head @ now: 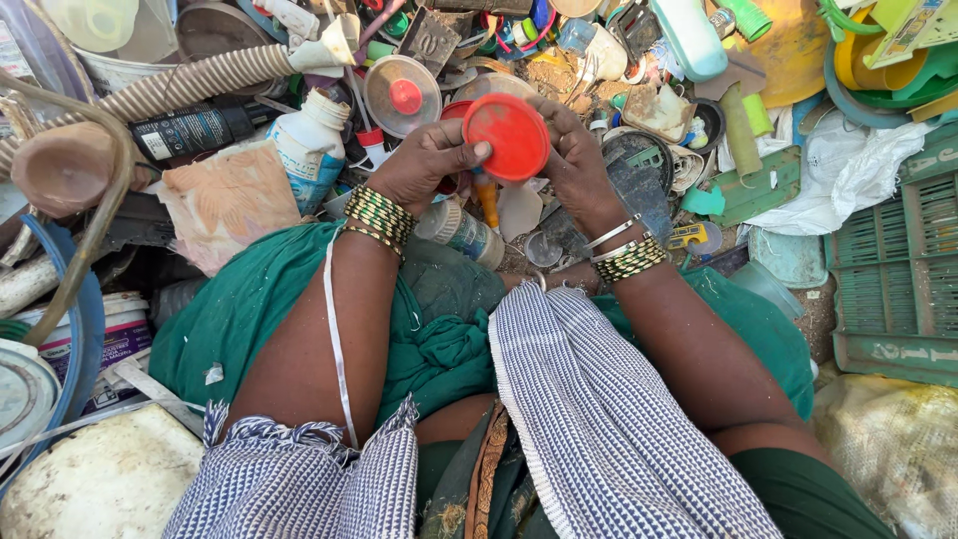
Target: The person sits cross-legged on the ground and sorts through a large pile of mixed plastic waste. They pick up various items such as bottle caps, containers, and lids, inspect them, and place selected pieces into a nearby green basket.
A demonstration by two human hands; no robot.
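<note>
Closest to me my knees are spread under a green skirt [299, 299], with a blue-and-white checked cloth [599, 399] draped over my lap. Just beyond my knees I hold a round red lid [514, 136] up between both hands, its flat face tilted toward me. My left hand [429, 160] is closed on the lid's left edge, thumb tip pressed to the rim and fingers curled behind; green and gold bangles [379, 215] ring that wrist. My right hand [574, 160] grips the lid's right edge from behind, fingers wrapped around it, with silver and green bangles [627, 252] on the wrist. Below the lid, near my left wrist, a clear plastic bottle [464, 232] lies on its side in the scrap heap. To the left of my left hand a white bottle with a blue label [309, 150] stands tilted, and beside it a black spray can [190, 132] lies flat. Right of me a green plastic crate [898, 269] rests on the ground. Farther off, past the lid, a clear round lid with a red knob [402, 96] lies among mixed plastic scraps, and a ribbed beige hose [200, 80] runs across the pile on the left.
</note>
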